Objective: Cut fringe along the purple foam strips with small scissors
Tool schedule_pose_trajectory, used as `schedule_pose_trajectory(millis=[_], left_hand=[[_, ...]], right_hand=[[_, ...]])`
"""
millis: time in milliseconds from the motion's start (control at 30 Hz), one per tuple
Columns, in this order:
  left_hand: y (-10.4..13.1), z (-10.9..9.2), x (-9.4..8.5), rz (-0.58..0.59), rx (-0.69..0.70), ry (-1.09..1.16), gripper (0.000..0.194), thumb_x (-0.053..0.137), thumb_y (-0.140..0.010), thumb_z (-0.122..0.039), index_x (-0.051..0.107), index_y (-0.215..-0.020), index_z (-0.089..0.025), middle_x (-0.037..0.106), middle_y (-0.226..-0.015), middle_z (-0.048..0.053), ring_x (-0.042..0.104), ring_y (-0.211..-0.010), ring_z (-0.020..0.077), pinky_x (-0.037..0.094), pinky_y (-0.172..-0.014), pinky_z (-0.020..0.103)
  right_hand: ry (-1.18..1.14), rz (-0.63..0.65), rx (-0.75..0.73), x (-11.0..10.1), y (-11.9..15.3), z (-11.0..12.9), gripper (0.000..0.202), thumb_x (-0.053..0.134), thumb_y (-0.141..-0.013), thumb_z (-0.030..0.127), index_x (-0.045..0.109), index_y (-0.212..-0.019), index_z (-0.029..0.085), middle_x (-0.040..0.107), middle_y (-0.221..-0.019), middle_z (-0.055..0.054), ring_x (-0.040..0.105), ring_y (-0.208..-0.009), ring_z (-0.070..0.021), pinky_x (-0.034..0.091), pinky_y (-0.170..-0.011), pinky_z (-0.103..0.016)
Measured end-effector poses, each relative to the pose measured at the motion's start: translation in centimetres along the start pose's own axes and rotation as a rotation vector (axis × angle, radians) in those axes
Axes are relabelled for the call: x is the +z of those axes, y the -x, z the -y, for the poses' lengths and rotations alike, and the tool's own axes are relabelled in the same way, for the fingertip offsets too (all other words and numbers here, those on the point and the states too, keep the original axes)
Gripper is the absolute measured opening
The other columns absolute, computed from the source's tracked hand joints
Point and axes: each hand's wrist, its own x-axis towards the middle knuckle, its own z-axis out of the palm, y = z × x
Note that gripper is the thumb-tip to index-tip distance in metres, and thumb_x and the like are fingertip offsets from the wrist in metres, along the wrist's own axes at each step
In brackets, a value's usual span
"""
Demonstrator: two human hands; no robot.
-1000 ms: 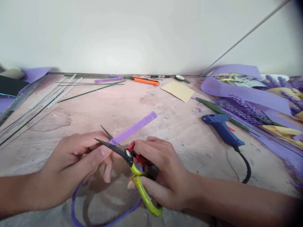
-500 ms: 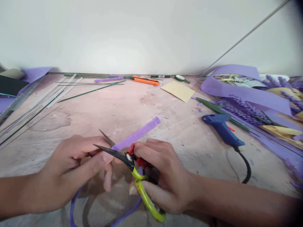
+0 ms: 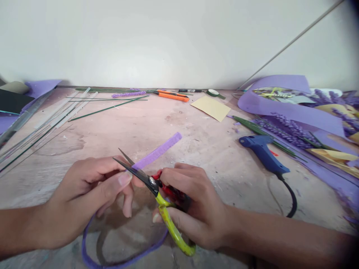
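Observation:
Between the thumb and forefinger of my left hand [image 3: 98, 186] is a narrow purple strip [image 3: 158, 151]. Its short end points up and to the right, and a long loop of purple strip hangs below both hands. My right hand [image 3: 193, 203] is wrapped round the handles of scissors [image 3: 150, 182], one handle yellow-green and one red. The dark blades are parted and point left, with the strip passing at them close to my left thumb tip. Fine cuts along the strip's edge are too small to tell.
A blue glue gun [image 3: 260, 151] lies at the right, beside purple flower stems [image 3: 291, 130] and purple sheets. Farther back are a yellow card [image 3: 210, 108], a tape roll [image 3: 212, 92] and an orange cutter [image 3: 173, 95]. Thin green stems [image 3: 108, 108] and clear sticks lie back left.
The strip's free end has shifted left and slightly up. Both hands and the scissors have moved a little, and the lower loop has shifted and shows more.

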Motion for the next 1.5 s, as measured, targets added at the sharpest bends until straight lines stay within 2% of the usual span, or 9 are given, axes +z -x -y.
schedule_pose_trajectory(millis=[233, 400, 667, 833, 1000, 1100, 1233, 1333, 1500], left_hand=[[-0.3, -0.2, 0.0, -0.030, 0.077, -0.014, 0.041, 0.055, -0.102, -0.041, 0.074, -0.069, -0.025, 0.066, -0.059, -0.004, 0.047, -0.039, 0.0077, 0.037, -0.037, 0.016], [-0.1, -0.1, 0.0, -0.010, 0.078, -0.052, 0.042, 0.054, -0.102, -0.040, 0.074, -0.068, -0.026, 0.061, -0.056, -0.005, 0.047, -0.037, 0.0085, 0.036, -0.035, 0.018], [0.1, 0.1, -0.1, 0.014, 0.053, -0.092, 0.043, 0.055, -0.102, -0.039, 0.074, -0.067, -0.026, 0.055, -0.051, -0.005, 0.048, -0.038, 0.0089, 0.033, -0.036, 0.019], [0.0, -0.2, -0.1, 0.013, 0.082, -0.098, 0.041, 0.056, -0.101, -0.037, 0.074, -0.066, -0.026, 0.063, -0.056, -0.004, 0.052, -0.038, 0.0091, 0.037, -0.035, 0.018], [-0.1, -0.4, -0.1, -0.025, 0.147, -0.193, 0.043, 0.055, -0.101, -0.033, 0.075, -0.064, -0.027, 0.063, -0.056, -0.005, 0.054, -0.039, 0.0080, 0.039, -0.037, 0.017], [-0.2, -0.5, -0.2, -0.021, 0.177, -0.224, 0.043, 0.054, -0.102, -0.032, 0.076, -0.065, -0.028, 0.064, -0.058, -0.005, 0.056, -0.041, 0.0079, 0.040, -0.039, 0.017], [-0.4, -0.6, -0.3, 0.023, 0.173, -0.240, 0.042, 0.056, -0.099, -0.036, 0.076, -0.063, -0.027, 0.063, -0.055, -0.002, 0.057, -0.044, 0.0131, 0.042, -0.040, 0.022], [-0.8, -0.7, 0.0, -0.008, 0.152, -0.179, 0.032, 0.062, -0.093, -0.044, 0.078, -0.071, -0.027, 0.061, -0.051, 0.000, 0.057, -0.047, 0.0184, 0.041, -0.039, 0.025], [-1.4, -0.8, 0.7, -0.025, 0.098, -0.091, 0.028, 0.064, -0.090, -0.048, 0.079, -0.079, -0.028, 0.062, -0.052, 0.001, 0.058, -0.048, 0.0195, 0.040, -0.038, 0.026]], right_hand=[[0.041, -0.005, 0.022, 0.1, -0.1, 0.1, 0.030, 0.068, -0.086, 0.035, 0.043, -0.075, 0.022, 0.045, -0.064, 0.007, 0.038, -0.056, -0.0110, 0.028, -0.059, -0.027], [0.076, 0.021, 0.017, 0.0, 0.0, 0.1, 0.024, 0.066, -0.087, 0.034, 0.046, -0.080, 0.022, 0.049, -0.066, 0.007, 0.042, -0.056, -0.0117, 0.030, -0.061, -0.028], [0.090, 0.034, 0.013, 0.0, 0.0, 0.1, 0.027, 0.067, -0.088, 0.037, 0.046, -0.081, 0.022, 0.051, -0.067, 0.007, 0.042, -0.056, -0.0114, 0.030, -0.062, -0.028], [0.085, 0.048, -0.006, 0.0, 0.0, 0.0, 0.025, 0.065, -0.090, 0.036, 0.045, -0.082, 0.022, 0.052, -0.067, 0.007, 0.042, -0.055, -0.0116, 0.029, -0.062, -0.029], [0.071, 0.045, -0.038, 0.0, 0.1, 0.0, 0.028, 0.056, -0.097, 0.038, 0.041, -0.079, 0.023, 0.051, -0.067, 0.007, 0.041, -0.054, -0.0114, 0.028, -0.061, -0.030], [0.080, 0.046, -0.044, 0.0, 0.1, 0.0, 0.025, 0.057, -0.095, 0.035, 0.042, -0.080, 0.023, 0.052, -0.067, 0.006, 0.042, -0.054, -0.0112, 0.028, -0.061, -0.030], [0.072, 0.029, -0.081, 0.0, 0.0, -0.2, 0.020, 0.062, -0.091, 0.034, 0.047, -0.085, 0.022, 0.057, -0.071, 0.005, 0.048, -0.057, -0.0122, 0.031, -0.062, -0.030], [0.073, 0.040, -0.087, 0.0, 0.1, -0.2, 0.020, 0.060, -0.094, 0.036, 0.049, -0.086, 0.022, 0.057, -0.071, 0.005, 0.046, -0.056, -0.0117, 0.031, -0.062, -0.030], [0.061, 0.014, -0.040, 0.0, 0.1, 0.0, 0.036, 0.053, -0.101, 0.048, 0.045, -0.077, 0.022, 0.049, -0.063, 0.006, 0.038, -0.053, -0.0115, 0.028, -0.059, -0.029]])
